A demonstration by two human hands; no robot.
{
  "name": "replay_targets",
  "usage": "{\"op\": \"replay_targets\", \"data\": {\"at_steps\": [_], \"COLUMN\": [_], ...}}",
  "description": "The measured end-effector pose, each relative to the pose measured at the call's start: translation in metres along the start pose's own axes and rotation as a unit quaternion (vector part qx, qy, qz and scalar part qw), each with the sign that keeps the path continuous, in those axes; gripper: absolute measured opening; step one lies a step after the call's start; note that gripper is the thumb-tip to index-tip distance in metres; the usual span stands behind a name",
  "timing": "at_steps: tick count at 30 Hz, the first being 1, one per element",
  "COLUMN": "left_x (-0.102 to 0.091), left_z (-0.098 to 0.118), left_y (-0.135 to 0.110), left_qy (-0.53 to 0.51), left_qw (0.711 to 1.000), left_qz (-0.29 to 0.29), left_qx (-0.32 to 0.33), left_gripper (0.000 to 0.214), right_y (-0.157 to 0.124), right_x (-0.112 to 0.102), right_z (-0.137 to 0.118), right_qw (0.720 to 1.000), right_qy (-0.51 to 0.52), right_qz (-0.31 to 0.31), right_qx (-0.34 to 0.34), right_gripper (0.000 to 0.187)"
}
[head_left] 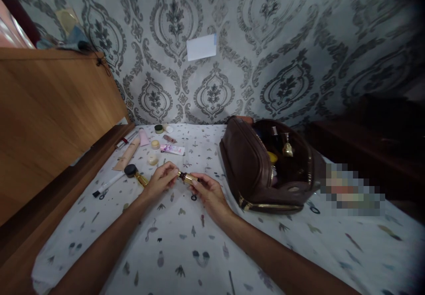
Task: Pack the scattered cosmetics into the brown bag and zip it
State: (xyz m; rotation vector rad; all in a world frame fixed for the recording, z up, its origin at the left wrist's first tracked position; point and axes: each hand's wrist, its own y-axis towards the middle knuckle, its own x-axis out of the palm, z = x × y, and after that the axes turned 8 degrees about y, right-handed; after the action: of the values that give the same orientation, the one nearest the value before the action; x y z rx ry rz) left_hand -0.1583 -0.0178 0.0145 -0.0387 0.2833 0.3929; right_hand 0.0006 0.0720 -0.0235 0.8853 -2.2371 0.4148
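Between my two hands is a slim gold tube with a dark red section, which looks like a lipstick (pixel 188 178). My right hand (pixel 210 193) grips its gold body between thumb and fingers. At the other end, my left hand (pixel 161 180) pinches a small gold part; whether that part is a separate cap I cannot tell. Left of my left hand lie a gold tube (pixel 141 179) and a round black-topped item (pixel 130 170). Beyond it are a small cream jar (pixel 152 159) and a pink-and-white tube (pixel 172 149).
An open brown cosmetic bag (pixel 245 166) stands at right with several items inside. A beige tube (pixel 128 153), a brush (pixel 109 184) and a dark-lidded jar (pixel 158 129) lie at left. A wooden panel (pixel 59 122) borders the patterned sheet (pixel 179 242); a papered wall rises behind.
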Motion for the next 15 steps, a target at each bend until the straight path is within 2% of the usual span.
{"op": "replay_targets", "data": {"at_steps": [3,7,11,15], "left_x": [-0.0025,-0.0043,-0.0030,-0.0062], "left_z": [0.0076,0.0118,0.0045,0.0055], "left_y": [-0.0032,-0.0052,-0.0026,-0.0016], "left_qy": [0.006,0.019,0.084,0.099], "left_qw": [0.999,0.999,0.995,0.994], "left_qz": [-0.023,-0.013,0.045,0.020], "left_qx": [0.037,0.041,0.033,0.035], "left_gripper": [0.031,0.054,0.038,0.035], "right_y": [0.0001,-0.0004,-0.0012,-0.0015], "right_x": [0.0005,0.0014,0.0018,0.0025], "right_z": [-0.0009,-0.0025,-0.0030,-0.0028], "right_qw": [1.000,1.000,1.000,1.000], "right_qy": [0.009,0.010,0.003,0.000], "right_qz": [0.004,0.003,0.002,-0.001], "right_qx": [0.008,0.010,0.012,0.013], "right_gripper": [0.039,0.039,0.038,0.040]}}
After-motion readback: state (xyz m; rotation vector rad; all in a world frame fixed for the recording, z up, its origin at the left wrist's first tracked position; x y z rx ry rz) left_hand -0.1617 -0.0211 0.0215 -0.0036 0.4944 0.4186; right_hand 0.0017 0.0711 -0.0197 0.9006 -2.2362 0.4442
